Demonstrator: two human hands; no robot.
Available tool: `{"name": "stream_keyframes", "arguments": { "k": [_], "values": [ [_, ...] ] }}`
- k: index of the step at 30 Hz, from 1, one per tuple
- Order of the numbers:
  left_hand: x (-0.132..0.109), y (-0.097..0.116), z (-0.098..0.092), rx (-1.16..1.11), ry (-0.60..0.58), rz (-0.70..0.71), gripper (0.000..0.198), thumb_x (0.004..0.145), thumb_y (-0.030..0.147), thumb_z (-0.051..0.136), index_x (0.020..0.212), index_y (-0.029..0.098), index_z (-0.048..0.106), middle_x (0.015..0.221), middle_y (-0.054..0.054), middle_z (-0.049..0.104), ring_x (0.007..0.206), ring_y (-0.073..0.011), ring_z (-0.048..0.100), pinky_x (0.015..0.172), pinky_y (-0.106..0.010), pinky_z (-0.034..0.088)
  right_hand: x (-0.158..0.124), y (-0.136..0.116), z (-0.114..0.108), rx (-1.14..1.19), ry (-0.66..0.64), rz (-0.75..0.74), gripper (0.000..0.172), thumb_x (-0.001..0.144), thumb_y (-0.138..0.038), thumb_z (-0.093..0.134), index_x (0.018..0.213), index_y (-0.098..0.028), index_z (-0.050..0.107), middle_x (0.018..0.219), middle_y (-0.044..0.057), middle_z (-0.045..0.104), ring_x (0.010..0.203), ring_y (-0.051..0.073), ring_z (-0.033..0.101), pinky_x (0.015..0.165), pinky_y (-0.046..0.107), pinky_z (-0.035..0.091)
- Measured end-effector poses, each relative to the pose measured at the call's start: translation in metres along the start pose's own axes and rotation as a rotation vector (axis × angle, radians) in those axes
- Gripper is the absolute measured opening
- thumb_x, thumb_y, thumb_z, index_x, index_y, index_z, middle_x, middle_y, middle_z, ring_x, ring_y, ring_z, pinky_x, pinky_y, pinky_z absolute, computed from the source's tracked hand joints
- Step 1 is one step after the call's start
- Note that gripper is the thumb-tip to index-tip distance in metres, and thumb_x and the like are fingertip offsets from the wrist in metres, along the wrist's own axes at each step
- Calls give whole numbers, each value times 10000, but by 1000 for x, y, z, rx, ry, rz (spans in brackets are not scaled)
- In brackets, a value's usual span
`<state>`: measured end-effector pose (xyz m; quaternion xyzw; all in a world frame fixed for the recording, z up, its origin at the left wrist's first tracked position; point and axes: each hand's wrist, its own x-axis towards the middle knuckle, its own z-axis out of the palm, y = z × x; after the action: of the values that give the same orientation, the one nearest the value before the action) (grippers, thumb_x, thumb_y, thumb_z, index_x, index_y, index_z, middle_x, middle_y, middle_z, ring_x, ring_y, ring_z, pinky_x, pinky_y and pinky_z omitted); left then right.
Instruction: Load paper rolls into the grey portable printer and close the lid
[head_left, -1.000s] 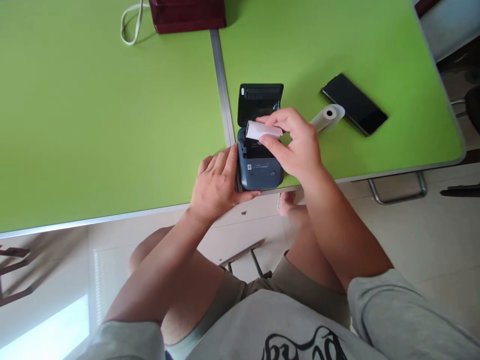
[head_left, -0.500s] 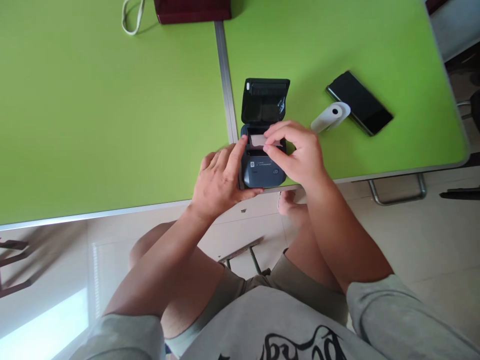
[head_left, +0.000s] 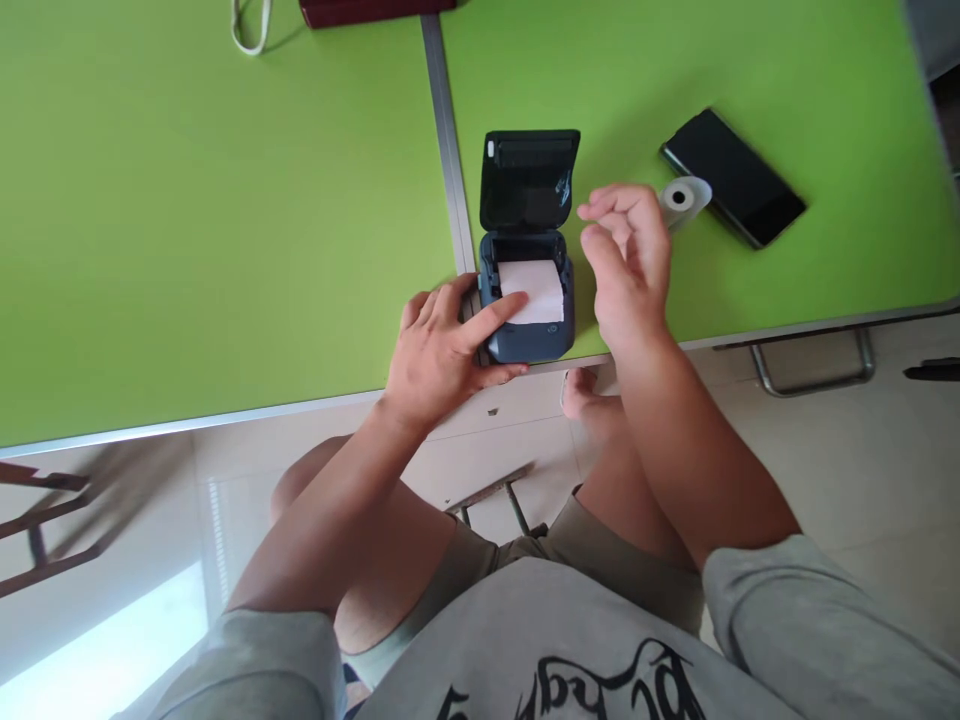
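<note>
A small dark blue label printer (head_left: 529, 346) stands at the table's front edge with its black lid (head_left: 526, 180) tipped back. White paper (head_left: 541, 285) comes out of its compartment and lies over the printer's front top. My left hand (head_left: 439, 345) grips the printer from the left, its index finger pressing on the paper and its thumb along the front side. My right hand (head_left: 634, 260) is raised to the right of the printer, fingers loosely bent and apart from the thumb, holding nothing. Behind it, a white paper roll (head_left: 681, 196) is partly hidden.
A black smartphone (head_left: 735, 178) lies at the right, beside the roll. At the back are a dark red box (head_left: 375, 8) and a white cord loop (head_left: 251, 30). A metal strip (head_left: 442, 110) divides the green table (head_left: 225, 220).
My right hand has let go of the paper and moved right. The paper now lies forward over the printer's top. My left index finger has shifted from the printer's side onto the paper.
</note>
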<state>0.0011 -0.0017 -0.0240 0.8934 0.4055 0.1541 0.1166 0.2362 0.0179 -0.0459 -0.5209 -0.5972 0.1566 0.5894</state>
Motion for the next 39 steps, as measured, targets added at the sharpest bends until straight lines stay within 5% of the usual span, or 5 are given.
{"name": "stream_keyframes", "arguments": {
  "k": [4,10,17,27,39],
  "values": [
    [-1,-1,1,1,-9,10,768,874,871,454,1435,371,614,1482,-196,551,1355,-361,545,1082,-513,408,5,19,5,21,-97,61,422,964,-593,535,1282,-339,426,1489,50,549,1354,226,607,1173,491,489],
    [-1,-1,1,13,-11,26,732,902,852,422,1428,378,608,1480,-194,549,1370,-349,529,1080,-510,403,7,11,4,226,-232,119,655,925,-673,493,1418,-309,261,1549,103,550,1391,227,600,1191,466,489],
    [0,-1,1,1,-6,24,708,897,839,464,1417,387,620,1486,-188,554,1371,-354,538,1090,-526,410,5,2,7,97,-138,176,365,1023,-560,344,1264,-292,408,1174,75,669,1151,175,676,1007,348,572],
    [0,-1,2,-10,26,4,1018,851,911,467,1602,224,424,1462,-222,591,1336,-366,580,1086,-484,418,14,-19,-11,27,-530,169,463,913,-618,682,1236,-292,625,1307,29,701,1218,240,672,1103,462,569],
    [2,-3,4,-3,63,-5,1048,824,949,444,1553,196,473,1447,-213,623,1270,-376,636,1059,-493,450,19,-28,-13,42,-663,160,424,947,-491,636,1313,-281,594,1435,61,634,1352,278,582,1211,515,461]
  ]
}}
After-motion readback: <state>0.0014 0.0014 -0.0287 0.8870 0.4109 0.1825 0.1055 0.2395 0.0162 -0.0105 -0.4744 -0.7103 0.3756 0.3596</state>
